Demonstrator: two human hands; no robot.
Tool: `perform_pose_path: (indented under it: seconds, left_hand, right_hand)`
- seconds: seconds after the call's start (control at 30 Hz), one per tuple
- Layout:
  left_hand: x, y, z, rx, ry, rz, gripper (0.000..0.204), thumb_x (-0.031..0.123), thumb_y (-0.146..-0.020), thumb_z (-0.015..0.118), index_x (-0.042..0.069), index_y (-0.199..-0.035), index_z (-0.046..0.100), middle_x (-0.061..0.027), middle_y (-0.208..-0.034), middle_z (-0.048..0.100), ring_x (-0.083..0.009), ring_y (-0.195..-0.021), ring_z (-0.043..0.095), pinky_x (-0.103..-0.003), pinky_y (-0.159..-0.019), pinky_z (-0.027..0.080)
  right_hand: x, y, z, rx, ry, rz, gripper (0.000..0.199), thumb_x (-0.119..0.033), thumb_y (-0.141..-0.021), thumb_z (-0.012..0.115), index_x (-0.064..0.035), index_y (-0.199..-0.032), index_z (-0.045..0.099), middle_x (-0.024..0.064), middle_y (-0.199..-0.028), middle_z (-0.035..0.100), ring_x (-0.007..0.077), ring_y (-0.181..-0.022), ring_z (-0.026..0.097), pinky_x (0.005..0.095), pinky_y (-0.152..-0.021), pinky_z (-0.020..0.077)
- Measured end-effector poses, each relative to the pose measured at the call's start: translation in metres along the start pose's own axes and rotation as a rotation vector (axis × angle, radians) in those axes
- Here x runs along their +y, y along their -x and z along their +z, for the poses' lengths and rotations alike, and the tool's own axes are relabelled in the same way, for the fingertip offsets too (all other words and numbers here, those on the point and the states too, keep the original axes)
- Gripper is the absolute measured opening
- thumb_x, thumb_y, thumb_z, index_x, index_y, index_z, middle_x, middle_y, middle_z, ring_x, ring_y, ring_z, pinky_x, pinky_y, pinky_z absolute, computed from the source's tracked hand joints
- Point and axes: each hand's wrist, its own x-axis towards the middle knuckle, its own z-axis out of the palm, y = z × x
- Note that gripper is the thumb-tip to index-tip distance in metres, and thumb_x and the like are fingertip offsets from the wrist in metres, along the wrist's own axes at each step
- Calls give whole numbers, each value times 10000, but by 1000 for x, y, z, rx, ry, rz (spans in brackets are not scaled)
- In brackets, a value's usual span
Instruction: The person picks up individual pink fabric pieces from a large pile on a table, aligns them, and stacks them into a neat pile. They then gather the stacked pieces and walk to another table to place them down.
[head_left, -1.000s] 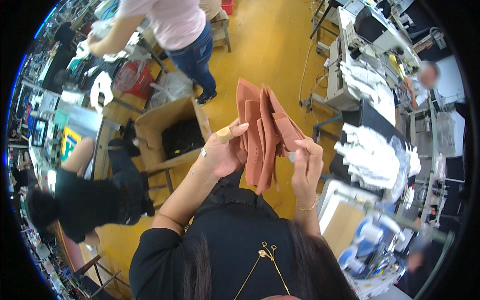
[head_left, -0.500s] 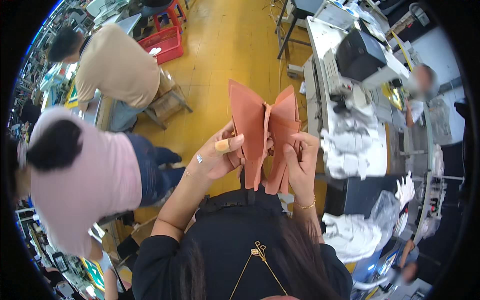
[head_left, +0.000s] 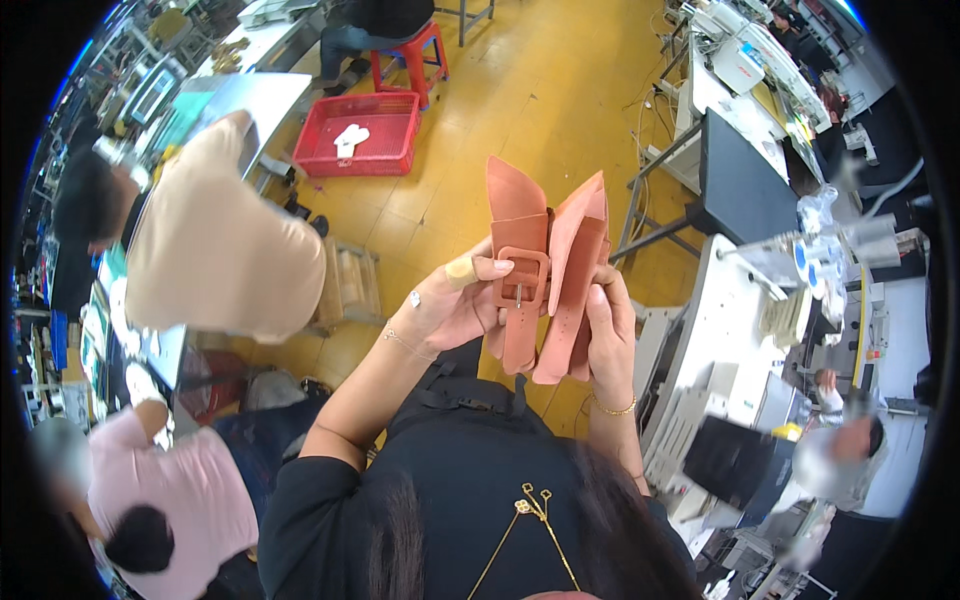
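Note:
Both my hands hold a bundle of folded salmon-coloured belts (head_left: 575,290) upright before my chest. My left hand (head_left: 455,300) grips the left part, its thumb lying beside a square covered buckle (head_left: 521,278) with a metal prong. A tan bandage wraps that thumb. My right hand (head_left: 612,335) pinches the right part between thumb and fingers. Strap ends with small punched holes hang below the hands. The wide upper ends fan apart in two groups. Some of my fingers are hidden behind the belts.
A red crate (head_left: 355,160) with white pieces and a red stool (head_left: 415,62) stand ahead on the left. Two people work at the left tables, one in beige (head_left: 225,235), one in pink (head_left: 170,490). A dark-topped table (head_left: 755,180) and white benches (head_left: 700,375) line the right.
The view has moved forward along the aisle; the co-workers on the left now lie further back. The belts have turned in my hands, bringing the square buckle into sight.

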Motion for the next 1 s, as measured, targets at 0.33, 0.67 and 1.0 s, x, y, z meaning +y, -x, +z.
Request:
perform_pose_path:
  seconds: [0.33, 0.67, 1.0]
  left_hand:
    - [205, -354, -20, -8, -116, -179, 607, 166, -864, 574, 11, -1403, 343, -190, -1260, 560, -308, -1107, 609, -432, -968, 498]
    - [364, -720, -102, 47, 40, -284, 478, 321, -915, 407, -16, -1232, 529, -197, -1020, 631, -333, -775, 611, -410, -681, 484]
    - [554, -1022, -157, 244, 18, -26, 713, 677, -901, 411, 113, -1329, 493, -107, -1196, 604, -246, -1126, 593, -435, -914, 524]
  right_hand:
    - [-17, -364, -78, 170, -21, 81, 182, -172, -975, 552, -25, -1076, 518, 21, -937, 576, 61, -867, 521, 228, -765, 453]
    - [29, -739, -191, 210, -67, 111, 244, -222, -1029, 426, -21, -1041, 562, 13, -905, 555, 79, -791, 523, 239, -730, 459]
    - [42, -1129, -277, -4, 0, 34, 305, -2, -963, 449, -27, -1266, 444, 116, -1171, 552, 179, -1019, 612, 347, -862, 546]
